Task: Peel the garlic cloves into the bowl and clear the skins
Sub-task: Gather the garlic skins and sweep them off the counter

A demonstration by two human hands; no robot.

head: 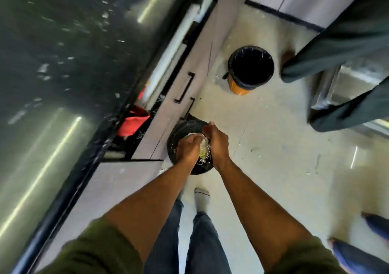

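Observation:
Both my hands are low over a black-lined bin [179, 131] standing on the floor beside the cabinets. Between them is a clump of white and pale yellow garlic skins [203, 147]. My left hand [188, 150] curls around the clump from the left, and my right hand [218, 143] cups it from the right. Palms and fingertips are hidden. More pale skins lie inside the bin under the hands. Scattered skin flakes dot the dark worktop [63, 53] at the left. No bowl or cloves are in view.
A second bin [250, 68], orange with a black liner, stands further off on the pale tiled floor. Another person's trouser legs [336, 63] are at the right. A red cloth [134, 122] hangs by the cabinet drawers [185, 88]. My own legs are below.

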